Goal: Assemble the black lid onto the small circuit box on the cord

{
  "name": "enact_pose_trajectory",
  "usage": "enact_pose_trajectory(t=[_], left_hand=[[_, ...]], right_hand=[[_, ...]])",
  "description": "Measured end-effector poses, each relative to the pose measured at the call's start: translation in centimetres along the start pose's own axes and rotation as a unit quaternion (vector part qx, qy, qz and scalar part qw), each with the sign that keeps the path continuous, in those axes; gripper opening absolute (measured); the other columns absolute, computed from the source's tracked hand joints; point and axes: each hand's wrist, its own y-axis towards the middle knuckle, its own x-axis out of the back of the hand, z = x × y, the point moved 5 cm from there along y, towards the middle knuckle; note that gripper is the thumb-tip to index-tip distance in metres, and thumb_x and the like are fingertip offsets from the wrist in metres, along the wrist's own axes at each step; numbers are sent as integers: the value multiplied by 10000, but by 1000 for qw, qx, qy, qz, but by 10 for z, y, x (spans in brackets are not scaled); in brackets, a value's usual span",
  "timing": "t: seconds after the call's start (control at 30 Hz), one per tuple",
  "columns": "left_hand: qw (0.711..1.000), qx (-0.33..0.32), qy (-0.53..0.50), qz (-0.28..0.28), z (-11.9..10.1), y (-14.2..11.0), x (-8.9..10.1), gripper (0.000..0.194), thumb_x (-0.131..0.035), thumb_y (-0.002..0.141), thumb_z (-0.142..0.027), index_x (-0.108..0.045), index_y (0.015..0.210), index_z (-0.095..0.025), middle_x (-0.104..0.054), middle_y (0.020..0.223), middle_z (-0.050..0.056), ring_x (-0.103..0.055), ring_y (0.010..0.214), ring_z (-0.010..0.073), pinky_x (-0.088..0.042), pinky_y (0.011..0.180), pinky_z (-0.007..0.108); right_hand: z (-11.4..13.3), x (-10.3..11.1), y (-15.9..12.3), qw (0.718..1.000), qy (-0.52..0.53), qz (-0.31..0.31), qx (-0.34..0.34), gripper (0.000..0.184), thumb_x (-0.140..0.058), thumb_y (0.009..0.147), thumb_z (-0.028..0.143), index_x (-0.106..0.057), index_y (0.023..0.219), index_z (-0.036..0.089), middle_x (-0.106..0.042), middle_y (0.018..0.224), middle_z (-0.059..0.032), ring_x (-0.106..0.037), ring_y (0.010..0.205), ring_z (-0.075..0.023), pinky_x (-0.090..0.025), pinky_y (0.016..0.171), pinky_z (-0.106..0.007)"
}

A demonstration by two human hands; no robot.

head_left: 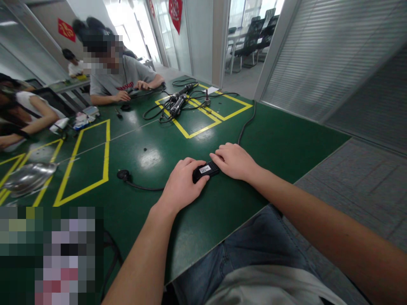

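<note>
A black power adapter [212, 168] with a white printed label lies on the green table. My left hand [182, 182] is closed around its left end, thumb along the near side and fingers over the far side. At the other end, my right hand [233, 160] has its fingers curled and pressed together against the adapter; what lies under them is partly hidden. From beneath my left hand a black cord runs left to a power plug [123, 174]. Another black cable [244, 129] leaves from behind my right hand toward the table's far edge.
Yellow tape [107, 156] marks rectangles on the green table [286, 127]. Electric screwdrivers [178, 103] with tangled cords lie farther back. A shiny metal dish [30, 178] stands at left. A co-worker in a grey shirt [140, 70] handles something dark across the table; another person sits at far left.
</note>
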Motion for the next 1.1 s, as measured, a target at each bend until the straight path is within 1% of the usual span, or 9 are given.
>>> enact_pose_trajectory(t=[0.17,0.27,0.33,0.57,0.67,0.77,0.83,1.0,1.1], left_hand=[[997,42,-42,-51,9,4,4,305,-689,1000,-209,-745,1300,-210,-778,1241,98,-723,1146,280,-592,1050,469],[988,95,11,-120,21,4,11,332,-704,989,-200,-727,1320,-190,-786,1251,120,-718,1172,309,-582,1069,497],[981,127,49,-136,28,3,14,366,-725,979,-199,-714,1345,-176,-794,1245,132,-719,1172,332,-572,1083,522],[977,145,92,-124,32,1,14,324,-715,977,-180,-718,1301,-192,-754,1326,146,-693,1233,345,-560,1110,526],[967,171,131,-133,27,-1,21,120,-703,1005,-270,-776,1069,-198,-724,1189,144,-688,1163,340,-579,1047,497],[959,190,192,-86,21,-1,24,391,-582,1080,-398,-786,801,-214,-717,996,142,-708,1015,346,-592,914,487],[952,193,232,-46,18,-1,23,528,-493,1112,-442,-808,749,-222,-729,896,143,-727,912,341,-587,827,469],[933,220,284,12,12,-1,18,530,-516,1095,-470,-878,817,-201,-775,813,172,-778,850,362,-586,777,445],[935,225,273,6,10,-1,19,551,-498,1101,-471,-890,833,-192,-793,809,187,-789,840,373,-589,764,447]], right_hand=[[0,0,1,1000,-4,5,-1,511,-390,1180,355,-816,963,174,-771,964,-128,-641,927,-274,-353,790,-395],[1,0,1,1000,-3,7,-1,498,-399,1176,344,-817,969,172,-769,961,-126,-642,930,-272,-356,795,-394],[1,0,1,1000,-3,9,-1,497,-394,1178,337,-815,973,170,-767,959,-123,-643,935,-272,-356,798,-393],[1,0,1,1000,-1,7,1,507,-372,1179,312,-807,956,175,-766,952,-118,-635,920,-268,-363,806,-394],[1,-1,1,1000,-2,3,-1,523,-376,1175,324,-815,928,185,-768,954,-116,-635,917,-264,-371,804,-394],[0,-2,2,1000,-4,-2,-7,537,-401,1172,361,-825,887,197,-769,936,-115,-642,913,-265,-370,792,-394],[0,-2,2,1000,-8,-4,-11,551,-410,1170,393,-832,870,203,-772,924,-118,-647,907,-268,-370,780,-396],[0,-1,1,1000,-21,-3,-21,592,-403,1160,438,-835,826,208,-782,896,-126,-649,886,-272,-379,760,-402],[0,2,0,999,-21,-11,-29,597,-420,1150,455,-818,778,211,-772,868,-131,-640,866,-277,-378,758,-409]])
